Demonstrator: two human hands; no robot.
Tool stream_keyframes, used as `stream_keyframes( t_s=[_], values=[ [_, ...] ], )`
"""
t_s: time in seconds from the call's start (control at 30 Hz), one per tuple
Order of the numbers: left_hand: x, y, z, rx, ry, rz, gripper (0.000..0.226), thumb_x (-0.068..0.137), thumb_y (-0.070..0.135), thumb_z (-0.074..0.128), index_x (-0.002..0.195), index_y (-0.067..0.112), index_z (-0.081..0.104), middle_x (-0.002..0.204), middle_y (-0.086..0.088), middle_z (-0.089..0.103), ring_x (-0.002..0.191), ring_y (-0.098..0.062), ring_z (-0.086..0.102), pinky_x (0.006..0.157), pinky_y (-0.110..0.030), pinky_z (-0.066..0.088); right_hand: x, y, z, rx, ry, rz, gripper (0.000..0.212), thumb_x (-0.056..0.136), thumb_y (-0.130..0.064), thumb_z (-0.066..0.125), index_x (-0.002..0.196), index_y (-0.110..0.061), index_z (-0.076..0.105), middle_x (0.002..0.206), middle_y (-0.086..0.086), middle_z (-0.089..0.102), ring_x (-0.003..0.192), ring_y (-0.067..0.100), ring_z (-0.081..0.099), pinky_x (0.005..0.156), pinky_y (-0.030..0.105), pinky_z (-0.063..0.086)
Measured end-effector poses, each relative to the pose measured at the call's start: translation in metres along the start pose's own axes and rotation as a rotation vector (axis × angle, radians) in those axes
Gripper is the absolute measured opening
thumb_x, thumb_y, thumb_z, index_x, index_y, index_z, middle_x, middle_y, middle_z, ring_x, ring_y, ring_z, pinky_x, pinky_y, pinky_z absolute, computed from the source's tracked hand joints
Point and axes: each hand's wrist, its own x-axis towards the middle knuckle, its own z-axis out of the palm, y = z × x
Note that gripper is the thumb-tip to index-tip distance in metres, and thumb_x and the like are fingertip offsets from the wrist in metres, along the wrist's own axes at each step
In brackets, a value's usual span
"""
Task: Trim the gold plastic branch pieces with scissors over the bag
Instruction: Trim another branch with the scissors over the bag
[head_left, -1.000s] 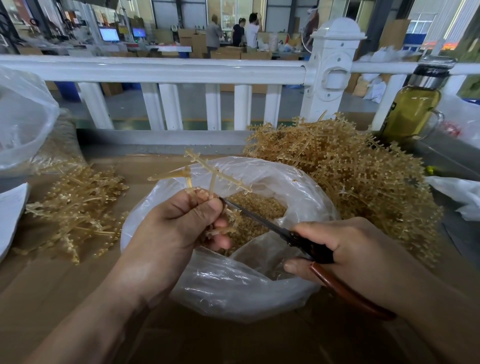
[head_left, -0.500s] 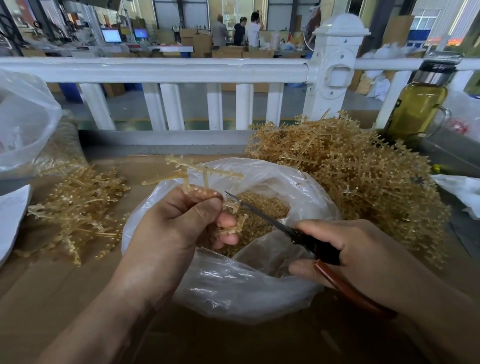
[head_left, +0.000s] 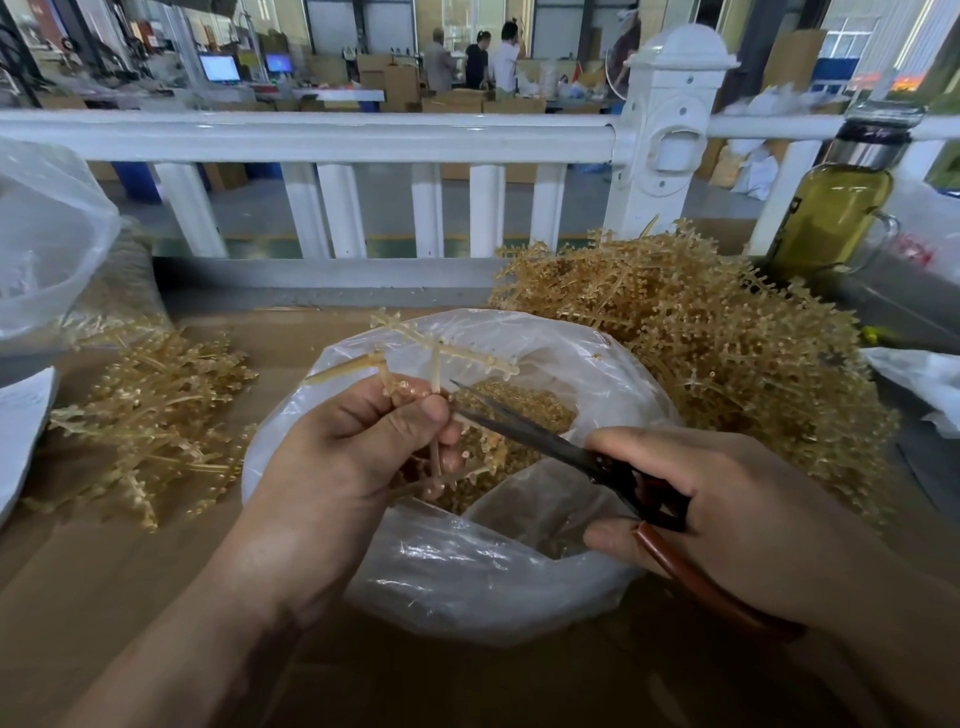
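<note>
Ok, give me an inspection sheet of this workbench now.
Surface: brown tabletop, partly covered.
Job's things: branch piece over the clear bag, gold trimmings inside; scissors; large branch pile right, smaller pile left.
Clutter: bottle of yellow-green liquid; plastic bag far left; white sheet.
Grippers: left hand pinches the branch piece; right hand grips the scissors.
Cables: nothing seen.
Surroundings: white railing; workshop with people and screens beyond.

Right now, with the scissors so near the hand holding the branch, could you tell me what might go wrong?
1. The tips of the scissors lie right beside the thumb of the left hand, so a snip could nick it.
2. The branch piece reaches to the rim of the bag; cut bits may fall outside.
</note>
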Motion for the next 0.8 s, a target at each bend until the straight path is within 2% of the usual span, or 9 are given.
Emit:
stream_keyframes(
  t_s=[0.1, 0.2, 0.27, 0.37, 0.47, 0.67, 0.8],
  values=[
    [-0.0001, -0.0001, -0.0010, 0.038, 0.003, 0.014, 0.015, 0.081, 0.032, 0.070, 0.079, 0.018, 0.076, 0.077, -0.007, 0.068, 0.071, -0.018, 0.066, 0.075, -0.033, 0.058, -0.0001, 0.0005, 0.0018, -0.023, -0.010, 0.009, 0.062, 0.071, -0.083, 0.049, 0.126, -0.053, 0.048, 0.093, -0.023, 0.061, 0.085, -0.003, 0.059, 0.073, 0.016, 0.046],
    [0.0004, -0.0008, -0.0022, 0.060, -0.001, 0.021, 0.015, 0.081, 0.033, 0.071, 0.079, 0.018, 0.076, 0.078, -0.007, 0.068, 0.072, -0.018, 0.065, 0.080, -0.038, 0.056, 0.0005, 0.0013, 0.0025, -0.017, -0.008, 0.012, 0.061, 0.072, -0.082, 0.053, 0.124, -0.051, 0.047, 0.096, -0.021, 0.063, 0.086, -0.002, 0.060, 0.075, 0.019, 0.047],
    [0.0010, -0.0012, -0.0028, 0.055, -0.001, 0.021, 0.013, 0.081, 0.031, 0.073, 0.081, 0.018, 0.077, 0.079, -0.007, 0.069, 0.072, -0.019, 0.066, 0.079, -0.039, 0.056, 0.0012, 0.0022, 0.0020, -0.019, -0.013, 0.010, 0.059, 0.073, -0.080, 0.053, 0.123, -0.048, 0.050, 0.096, -0.019, 0.064, 0.085, -0.001, 0.062, 0.072, 0.021, 0.048],
    [0.0015, -0.0014, -0.0038, 0.050, -0.014, 0.021, 0.018, 0.077, 0.034, 0.077, 0.082, 0.017, 0.077, 0.080, -0.009, 0.070, 0.072, -0.019, 0.066, 0.078, -0.037, 0.058, 0.0019, 0.0027, 0.0025, -0.009, -0.010, -0.001, 0.057, 0.075, -0.080, 0.054, 0.121, -0.045, 0.054, 0.094, -0.018, 0.066, 0.082, 0.000, 0.063, 0.069, 0.023, 0.048],
    [0.0017, -0.0006, -0.0038, 0.025, -0.026, 0.011, 0.010, 0.081, 0.026, 0.073, 0.079, 0.017, 0.076, 0.079, -0.008, 0.069, 0.070, -0.018, 0.065, 0.073, -0.032, 0.058, 0.0020, 0.0037, 0.0037, -0.002, 0.005, -0.007, 0.057, 0.076, -0.079, 0.052, 0.120, -0.044, 0.054, 0.095, -0.016, 0.067, 0.084, 0.001, 0.064, 0.067, 0.024, 0.049],
    [0.0002, 0.0043, 0.0003, -0.023, -0.042, -0.022, 0.012, 0.081, 0.023, 0.069, 0.080, 0.013, 0.075, 0.076, -0.009, 0.065, 0.065, -0.017, 0.061, 0.069, -0.029, 0.056, 0.0020, 0.0067, 0.0047, -0.009, 0.000, -0.009, 0.055, 0.078, -0.079, 0.052, 0.119, -0.043, 0.055, 0.093, -0.017, 0.066, 0.080, 0.001, 0.064, 0.066, 0.026, 0.048],
    [-0.0013, 0.0073, 0.0013, -0.046, -0.055, -0.043, 0.011, 0.084, 0.020, 0.077, 0.075, 0.013, 0.073, 0.073, -0.007, 0.064, 0.064, -0.016, 0.060, 0.060, -0.025, 0.054, 0.0019, 0.0073, 0.0053, -0.002, 0.006, 0.001, 0.059, 0.076, -0.081, 0.051, 0.119, -0.042, 0.054, 0.097, -0.016, 0.067, 0.084, 0.001, 0.065, 0.067, 0.026, 0.050]
  ],
)
